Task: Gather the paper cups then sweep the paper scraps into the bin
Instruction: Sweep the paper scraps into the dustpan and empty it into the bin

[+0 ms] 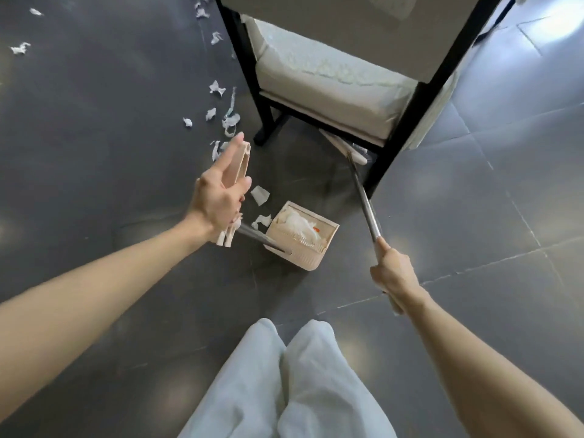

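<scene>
1. On the floor at centre, the dustpan (303,257) holds white paper scraps (298,222).
2. More scraps (218,88) lie loose toward 11 o'clock.
3. Left hand (218,200) pinches the dustpan's handle (241,162); right hand (393,275) grips the broom (363,197).

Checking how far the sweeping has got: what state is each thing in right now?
Left grip: holds the dustpan handle.
Right grip: curled round the broom pole.
Dustpan: on the floor, with paper scraps inside.
Broom head: on the floor, under the chair.
Floor scraps: scattered, not yet swept up.
</scene>
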Demonstrator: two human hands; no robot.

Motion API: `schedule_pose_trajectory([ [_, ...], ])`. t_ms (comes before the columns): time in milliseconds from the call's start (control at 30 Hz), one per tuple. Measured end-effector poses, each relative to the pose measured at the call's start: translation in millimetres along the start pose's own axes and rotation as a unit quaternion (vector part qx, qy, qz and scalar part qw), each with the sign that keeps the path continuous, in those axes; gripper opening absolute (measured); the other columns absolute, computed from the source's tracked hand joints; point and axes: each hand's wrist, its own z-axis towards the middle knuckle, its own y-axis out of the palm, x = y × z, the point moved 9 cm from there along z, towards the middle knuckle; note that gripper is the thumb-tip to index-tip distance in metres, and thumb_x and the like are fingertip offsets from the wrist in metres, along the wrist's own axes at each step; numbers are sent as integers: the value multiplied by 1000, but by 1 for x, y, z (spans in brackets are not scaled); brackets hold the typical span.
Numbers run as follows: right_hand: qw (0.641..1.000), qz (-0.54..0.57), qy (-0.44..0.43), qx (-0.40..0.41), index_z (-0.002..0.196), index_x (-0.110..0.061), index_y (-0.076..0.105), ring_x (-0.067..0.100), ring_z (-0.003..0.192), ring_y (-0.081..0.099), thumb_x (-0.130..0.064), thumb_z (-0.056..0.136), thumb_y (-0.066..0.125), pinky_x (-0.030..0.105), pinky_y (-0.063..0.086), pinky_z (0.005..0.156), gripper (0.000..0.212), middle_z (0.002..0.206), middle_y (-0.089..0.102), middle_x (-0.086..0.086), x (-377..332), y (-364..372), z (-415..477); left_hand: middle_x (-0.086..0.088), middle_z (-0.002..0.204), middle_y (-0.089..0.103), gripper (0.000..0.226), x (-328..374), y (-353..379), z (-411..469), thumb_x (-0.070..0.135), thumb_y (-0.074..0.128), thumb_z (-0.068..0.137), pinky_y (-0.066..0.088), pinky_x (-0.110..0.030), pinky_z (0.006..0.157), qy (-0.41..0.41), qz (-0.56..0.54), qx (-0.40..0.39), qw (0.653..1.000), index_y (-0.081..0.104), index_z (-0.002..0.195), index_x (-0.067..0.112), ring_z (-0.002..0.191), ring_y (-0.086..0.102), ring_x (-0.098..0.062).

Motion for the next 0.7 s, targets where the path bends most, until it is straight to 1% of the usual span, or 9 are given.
schedule_pose_trajectory([
  [100,999,30,8,24,125,-20,43,31,70,49,-3,83,43,27,37,63,45,80,53,10,8,19,9,18,57,55,67,-1,3,19,9,54,90,36,-23,38,19,-28,-39,999,42,130,62,41,35,-12],
  [167,998,49,15,41,114,-18,42,32,70,48,-5,85,42,29,37,64,32,78,52,11,17,35,13,18,52,52,67,1,7,26,7,54,91,35,-23,37,32,-43,-51,997,42,132,59,39,36,-10],
  [200,997,53,14,49,112,-18,41,33,71,48,-6,86,41,30,37,65,29,80,53,13,20,42,15,17,50,51,67,2,8,30,8,55,91,35,-23,36,38,-47,-53,997,42,132,59,39,36,-11],
  [367,994,68,10,90,121,-12,41,36,77,50,-18,95,46,37,42,72,27,88,58,21,24,62,43,10,46,44,66,11,17,47,12,58,89,36,-23,36,65,-71,-73,993,41,134,58,35,36,-14],
  [500,992,82,10,95,122,-7,44,40,92,56,-26,99,46,40,48,76,30,102,61,24,7,58,82,11,46,44,70,16,25,58,8,61,88,36,-23,36,87,-74,-77,991,39,139,51,36,37,-13],
  [600,994,75,0,80,124,-6,48,40,96,61,-31,99,42,39,52,81,36,110,62,24,-9,39,113,14,49,51,72,20,29,64,8,63,88,36,-22,35,105,-65,-82,989,37,142,47,37,39,-10],
  [633,995,71,3,66,124,-7,50,38,91,64,-33,99,40,39,54,78,37,108,63,23,-14,31,119,16,51,54,72,21,31,65,8,63,88,37,-22,34,108,-62,-85,989,36,143,46,37,40,-9],
  [667,996,71,12,46,122,-9,52,34,78,66,-33,99,39,36,55,68,36,100,64,20,-16,22,120,17,53,56,73,22,32,63,8,64,87,37,-22,34,109,-61,-90,988,36,143,45,37,40,-8],
  [700,996,80,22,20,119,-13,53,29,63,63,-34,99,40,30,51,55,32,88,63,15,-16,14,118,17,55,57,73,24,34,61,9,64,87,38,-23,34,109,-60,-94,988,36,143,45,36,40,-8],
])
